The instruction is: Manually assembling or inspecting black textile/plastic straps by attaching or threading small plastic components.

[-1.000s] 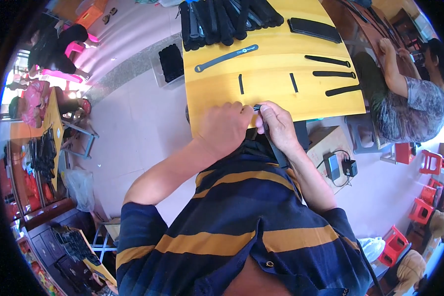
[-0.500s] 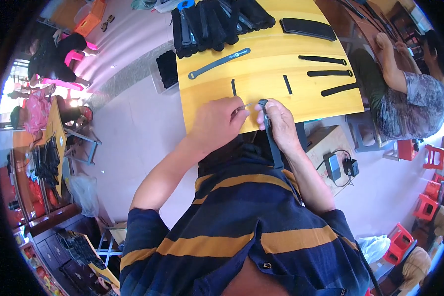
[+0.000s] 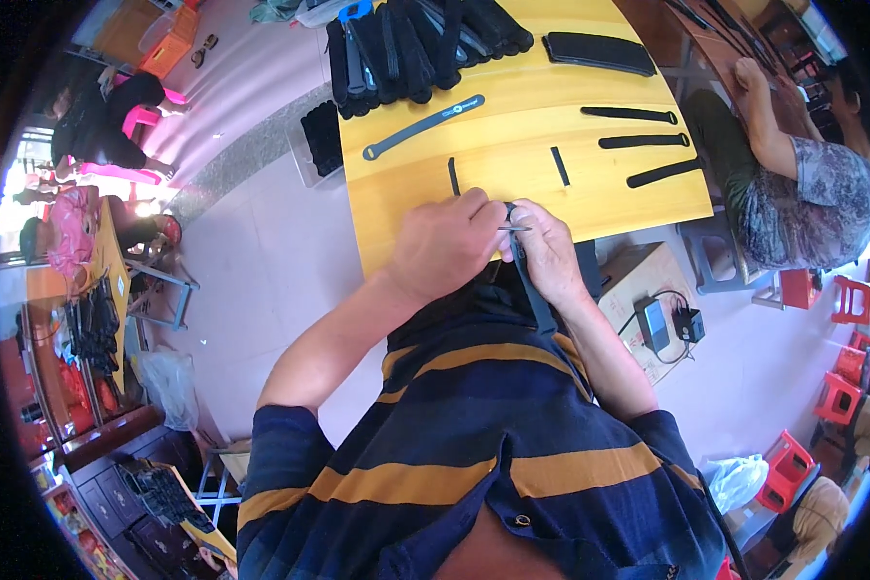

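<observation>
At the near edge of the yellow table (image 3: 387, 208), my left hand (image 3: 447, 242) is closed around a thin metal tool (image 3: 519, 229); its exact kind is too small to tell. The tool's slim tip lies across the fingers of my right hand (image 3: 548, 256). A dark grey strap (image 3: 532, 295) is pinched there, its upper end curled between the fingers and its tail hanging toward my shirt. The fingers partly cover that upper end. Past my hands lie two short black strips (image 3: 454, 176) and a longer grey strap (image 3: 423, 128) with a ring-shaped end.
A heap of black straps (image 3: 416, 48) fills the table's far left. Three black straps (image 3: 645, 141) and a black case (image 3: 599, 53) lie at the right. A box (image 3: 638, 300) bears a small device with cables. A co-worker (image 3: 802, 193) sits at the right.
My left hand has moved right, up against my right hand, and the metal tool's tip now crosses the right fingers. My right hand still pinches the strap.
</observation>
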